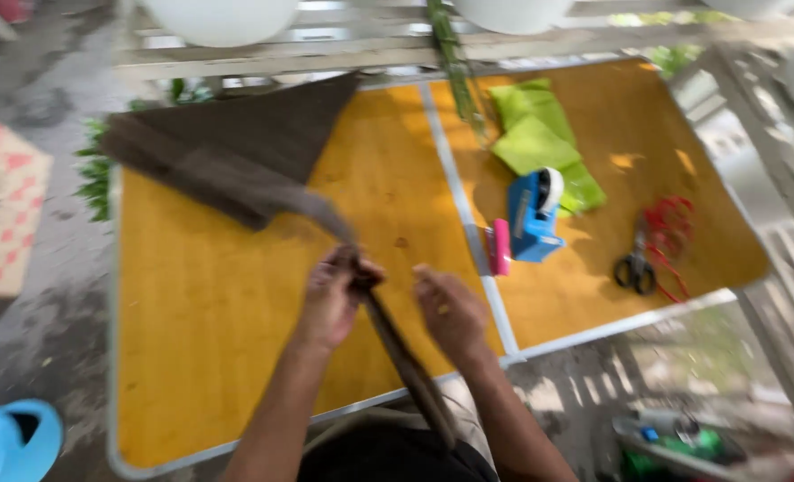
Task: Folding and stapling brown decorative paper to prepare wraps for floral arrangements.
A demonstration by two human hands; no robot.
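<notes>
A dark brown sheet of mesh-like wrapping material (236,147) lies spread across the far left of the yellow folding table (200,321). It narrows into a bunched, twisted strip (406,357) that runs toward me over the table's near edge. My left hand (336,295) is closed around the strip at its gathered neck. My right hand (449,308) hovers just right of it, fingers loosely curled, holding nothing I can see. The frame is motion-blurred.
On the right half lie green paper sheets (540,143), a blue tape dispenser (535,214), a small pink object (500,245), black-handled scissors (636,268) and red ribbon (669,223). A cardboard box (0,205) stands left; a blue container (13,442) sits on the ground.
</notes>
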